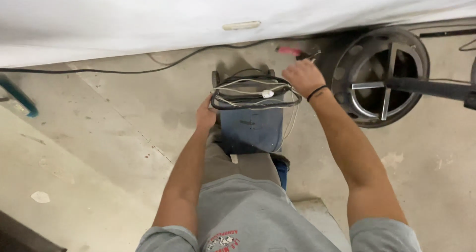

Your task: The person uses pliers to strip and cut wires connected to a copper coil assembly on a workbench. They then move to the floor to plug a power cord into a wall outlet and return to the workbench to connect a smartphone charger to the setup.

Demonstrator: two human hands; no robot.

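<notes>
A blue box-shaped machine (pixel 250 125) on small wheels stands on the concrete floor in front of my legs. A black hose and white cords (pixel 255 93) lie coiled on its top. My left hand (pixel 205 115) grips the machine's left upper edge. My right hand (pixel 303 76) reaches past the machine's right corner, fingers curled, beside a small red-handled tool (pixel 290 50) on the floor. Whether it holds anything is hidden.
A white sheet (pixel 148 19) hangs across the back. A black cable (pixel 124 71) runs along its foot. A round black metal drum (pixel 382 76) with a cross brace sits at right, a dark bar (pixel 436 88) over it. A teal object (pixel 20 98) lies at far left.
</notes>
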